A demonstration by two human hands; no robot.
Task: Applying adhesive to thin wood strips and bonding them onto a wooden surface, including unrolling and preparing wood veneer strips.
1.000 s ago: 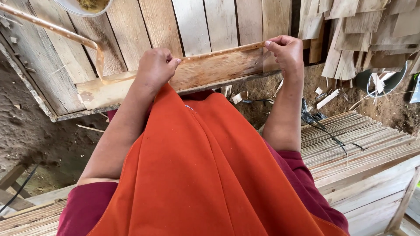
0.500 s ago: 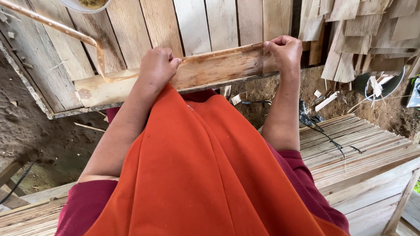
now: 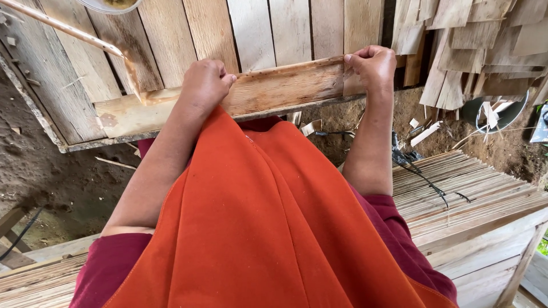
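Note:
I hold a long flat wooden board [image 3: 285,88] across my front, over a panel of pale wooden slats [image 3: 251,28]. My left hand [image 3: 204,84] grips the board near its middle, fingers curled over the top edge. My right hand [image 3: 372,64] grips its right end, which is tilted slightly higher than the left. An orange apron [image 3: 268,228] over maroon sleeves fills the lower middle of the view and hides what lies below it.
A thin copper-coloured pipe [image 3: 63,27] slants down at top left. Stacks of thin wooden strips [image 3: 462,182] lie on a bench at right, with a black cable [image 3: 416,168] over them. Loose shingles [image 3: 474,45] hang at top right. Bare soil [image 3: 51,177] lies at left.
Hands and board have hardly moved; the view has shifted very slightly.

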